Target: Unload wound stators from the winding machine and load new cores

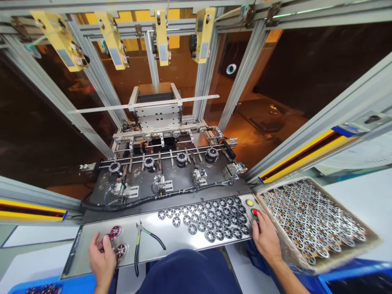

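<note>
My left hand (102,259) is at the left of the steel shelf (147,257), fingers closed round a red-wound motor stator (101,243) that they partly cover. Beside it lie another red-wound stator (115,231) and a copper-coloured one (120,251). At the shelf's right end, my right hand (266,239) has its index finger at the red button (254,212), thumb apart below. A yellow button (249,202) sits just above. Dark ring-shaped cores (210,224) stand in rows left of that hand. Green-handled cutting pliers (137,245) lie open on the shelf.
Behind the shelf, a black machine bed (177,179) carries several round fixtures (181,158) and cables. A box of metal rings (309,216) stands at right. Yellow-edged bars (300,155) flank the opening. A blue bin (76,283) holds more stators at lower left.
</note>
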`<action>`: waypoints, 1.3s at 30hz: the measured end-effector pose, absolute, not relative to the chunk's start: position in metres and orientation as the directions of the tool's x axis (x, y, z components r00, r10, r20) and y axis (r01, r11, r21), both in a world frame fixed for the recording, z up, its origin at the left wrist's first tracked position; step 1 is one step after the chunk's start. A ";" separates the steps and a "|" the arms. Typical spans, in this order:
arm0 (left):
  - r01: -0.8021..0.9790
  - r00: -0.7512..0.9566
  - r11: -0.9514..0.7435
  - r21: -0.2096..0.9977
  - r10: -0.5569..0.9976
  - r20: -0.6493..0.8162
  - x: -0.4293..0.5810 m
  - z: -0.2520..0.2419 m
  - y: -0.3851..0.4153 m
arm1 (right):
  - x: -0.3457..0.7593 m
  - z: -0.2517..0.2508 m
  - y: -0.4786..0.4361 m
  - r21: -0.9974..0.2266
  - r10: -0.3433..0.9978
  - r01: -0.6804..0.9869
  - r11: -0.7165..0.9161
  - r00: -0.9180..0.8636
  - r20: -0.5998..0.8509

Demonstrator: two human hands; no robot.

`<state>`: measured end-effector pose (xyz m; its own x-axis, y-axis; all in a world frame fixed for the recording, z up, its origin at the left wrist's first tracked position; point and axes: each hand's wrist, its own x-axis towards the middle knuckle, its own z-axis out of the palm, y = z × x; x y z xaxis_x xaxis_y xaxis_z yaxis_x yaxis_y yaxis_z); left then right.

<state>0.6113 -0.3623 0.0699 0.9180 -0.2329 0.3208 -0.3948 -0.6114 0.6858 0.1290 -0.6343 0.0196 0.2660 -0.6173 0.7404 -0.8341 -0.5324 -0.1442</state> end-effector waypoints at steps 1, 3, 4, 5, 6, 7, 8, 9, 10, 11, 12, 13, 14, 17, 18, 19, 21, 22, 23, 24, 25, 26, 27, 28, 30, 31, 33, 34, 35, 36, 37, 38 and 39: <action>-0.395 0.918 -0.611 0.686 -0.231 0.322 0.611 0.071 -0.362 | 0.129 0.021 -0.630 -0.150 -0.621 -0.830 -0.538 0.270 0.736; -0.394 0.918 -0.611 0.687 -0.225 0.327 0.610 0.072 -0.363 | 0.128 0.027 -0.619 -0.164 -0.637 -0.809 -0.564 0.300 0.710; -0.395 0.917 -0.611 0.686 -0.220 0.332 0.609 0.073 -0.363 | 0.127 0.031 -0.611 -0.171 -0.642 -0.793 -0.585 0.324 0.695; -0.397 0.916 -0.611 0.685 -0.217 0.337 0.609 0.073 -0.364 | 0.127 0.034 -0.604 -0.177 -0.642 -0.774 -0.608 0.348 0.684; -0.398 0.915 -0.611 0.684 -0.215 0.341 0.608 0.073 -0.364 | 0.128 0.038 -0.598 -0.181 -0.641 -0.758 -0.627 0.369 0.673; -0.400 0.915 -0.610 0.684 -0.214 0.343 0.609 0.073 -0.364 | 0.128 0.041 -0.593 -0.182 -0.641 -0.745 -0.642 0.391 0.660; -0.402 0.914 -0.608 0.685 -0.217 0.344 0.609 0.072 -0.364 | 0.129 0.043 -0.590 -0.180 -0.641 -0.738 -0.650 0.404 0.653; -0.405 0.912 -0.608 0.683 -0.222 0.344 0.610 0.072 -0.364 | 0.130 0.045 -0.588 -0.174 -0.639 -0.738 -0.652 0.411 0.651; -0.409 0.911 -0.612 0.677 -0.228 0.345 0.610 0.071 -0.363 | 0.131 0.046 -0.589 -0.163 -0.635 -0.742 -0.651 0.414 0.653; -0.414 0.909 -0.614 0.672 -0.235 0.345 0.610 0.071 -0.363 | 0.133 0.046 -0.590 -0.151 -0.632 -0.748 -0.646 0.413 0.656; -0.417 0.907 -0.616 0.668 -0.242 0.344 0.610 0.071 -0.363 | 0.134 0.045 -0.593 -0.142 -0.627 -0.752 -0.643 0.411 0.662; -0.421 0.906 -0.618 0.664 -0.250 0.341 0.610 0.072 -0.364 | 0.135 0.045 -0.595 -0.140 -0.626 -0.756 -0.640 0.408 0.664; -0.424 0.904 -0.621 0.659 -0.255 0.342 0.609 0.072 -0.364 | 0.135 0.045 -0.597 -0.144 -0.630 -0.757 -0.638 0.406 0.662; -0.433 0.900 -0.623 0.652 -0.259 0.350 0.608 0.074 -0.365 | 0.136 0.047 -0.598 -0.176 -0.655 -0.749 -0.639 0.410 0.634; -0.435 0.899 -0.623 0.650 -0.258 0.354 0.608 0.075 -0.365 | 0.137 0.048 -0.596 -0.185 -0.661 -0.745 -0.640 0.412 0.627; -0.438 0.897 -0.621 0.650 -0.258 0.358 0.608 0.074 -0.365 | 0.138 0.050 -0.594 -0.191 -0.664 -0.739 -0.646 0.421 0.618; -0.439 0.897 -0.619 0.651 -0.258 0.360 0.608 0.074 -0.364 | 0.142 0.053 -0.589 -0.191 -0.655 -0.716 -0.672 0.453 0.605; -0.441 0.896 -0.621 0.648 -0.260 0.361 0.608 0.074 -0.364 | 0.144 0.055 -0.587 -0.189 -0.648 -0.706 -0.683 0.467 0.602; -0.441 0.896 -0.626 0.644 -0.261 0.360 0.608 0.073 -0.363 | 0.147 0.056 -0.586 -0.185 -0.642 -0.700 -0.690 0.474 0.602; -0.442 0.895 -0.629 0.640 -0.261 0.361 0.608 0.073 -0.363 | 0.150 0.056 -0.586 -0.181 -0.639 -0.701 -0.690 0.471 0.608; -0.443 0.894 -0.631 0.637 -0.263 0.362 0.608 0.073 -0.363 | 0.153 0.056 -0.586 -0.183 -0.643 -0.707 -0.683 0.462 0.611; -0.443 0.894 -0.634 0.634 -0.258 0.366 0.608 0.074 -0.363 | 0.155 0.056 -0.586 -0.185 -0.644 -0.715 -0.675 0.448 0.620; -0.439 0.895 -0.635 0.636 -0.252 0.367 0.607 0.074 -0.364 | 0.157 0.057 -0.586 -0.188 -0.646 -0.718 -0.670 0.439 0.624; -0.436 0.897 -0.633 0.639 -0.247 0.367 0.607 0.074 -0.364 | 0.159 0.057 -0.586 -0.193 -0.647 -0.714 -0.673 0.441 0.622; -0.436 0.897 -0.629 0.644 -0.246 0.367 0.607 0.075 -0.364 | 0.162 0.059 -0.585 -0.206 -0.646 -0.692 -0.692 0.467 0.604; -0.438 0.896 -0.628 0.644 -0.248 0.368 0.607 0.075 -0.365 | 0.164 0.061 -0.584 -0.208 -0.641 -0.678 -0.705 0.485 0.595; -0.447 0.891 -0.627 0.637 -0.250 0.379 0.607 0.075 -0.365 | 0.170 0.065 -0.582 -0.199 -0.627 -0.657 -0.727 0.519 0.580; -0.453 0.887 -0.627 0.634 -0.251 0.387 0.607 0.075 -0.364 | 0.174 0.066 -0.581 -0.187 -0.620 -0.654 -0.733 0.528 0.581; -0.458 0.885 -0.623 0.634 -0.252 0.391 0.606 0.075 -0.364 | 0.178 0.068 -0.580 -0.178 -0.615 -0.656 -0.733 0.529 0.584; -0.462 0.883 -0.620 0.635 -0.254 0.395 0.606 0.075 -0.364 | 0.181 0.068 -0.579 -0.170 -0.614 -0.662 -0.730 0.526 0.588; -0.460 0.884 -0.619 0.636 -0.256 0.391 0.606 0.075 -0.364 | 0.185 0.069 -0.578 -0.167 -0.616 -0.668 -0.725 0.521 0.591; -0.453 0.888 -0.622 0.639 -0.257 0.381 0.605 0.076 -0.364 | 0.187 0.069 -0.578 -0.170 -0.619 -0.671 -0.722 0.516 0.592; -0.445 0.893 -0.626 0.641 -0.255 0.370 0.605 0.077 -0.364 | 0.190 0.069 -0.577 -0.176 -0.619 -0.667 -0.724 0.516 0.592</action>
